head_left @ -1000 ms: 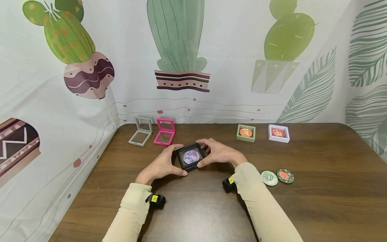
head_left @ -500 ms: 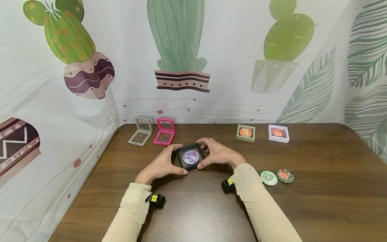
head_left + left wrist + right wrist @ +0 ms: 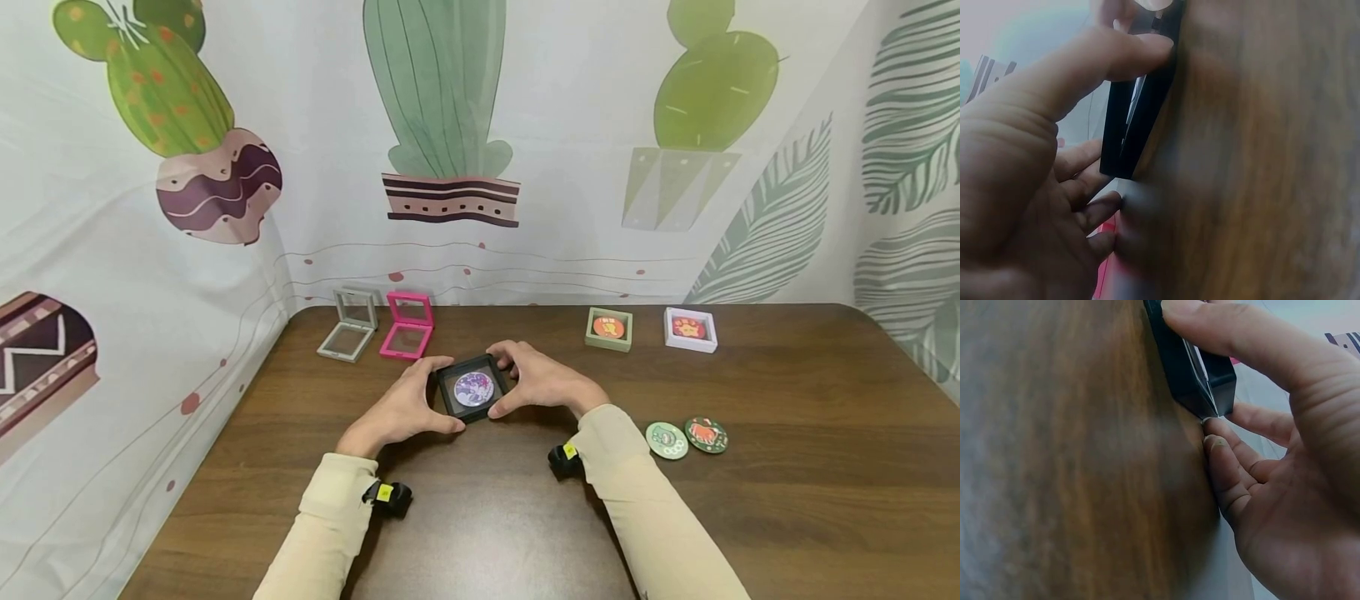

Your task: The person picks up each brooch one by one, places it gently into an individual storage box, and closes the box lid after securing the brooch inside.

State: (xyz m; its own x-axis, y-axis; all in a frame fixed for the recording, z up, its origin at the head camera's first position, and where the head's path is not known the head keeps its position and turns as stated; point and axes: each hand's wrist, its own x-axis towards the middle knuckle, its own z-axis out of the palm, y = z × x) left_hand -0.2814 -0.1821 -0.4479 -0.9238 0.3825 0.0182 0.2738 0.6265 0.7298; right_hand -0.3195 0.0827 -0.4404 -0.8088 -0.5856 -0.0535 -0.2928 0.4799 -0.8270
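Note:
A square black display case (image 3: 452,410) with a clear window lies on the table in the head view, a round purple badge (image 3: 474,389) inside it. My left hand (image 3: 401,408) grips its left side, thumb at the near corner and fingers at the far one. From the right, my right hand (image 3: 545,381) holds the case the same way. In the left wrist view, a wedge-shaped gap runs between the two frame halves of the case (image 3: 1155,103). The right wrist view also shows the halves of the case (image 3: 1175,369) slightly apart, with clear film between them.
Behind the left hand stand an unfolded grey case (image 3: 349,340) and an unfolded pink case (image 3: 407,340). A green case (image 3: 609,342) and a white case (image 3: 690,344) with badges sit at the back right. Two badges, light green (image 3: 667,441) and dark green (image 3: 707,435), lie right of the right forearm.
Between one second and half a second ago the case settled slightly flatter. Both hands have kept their hold on it and are almost still.

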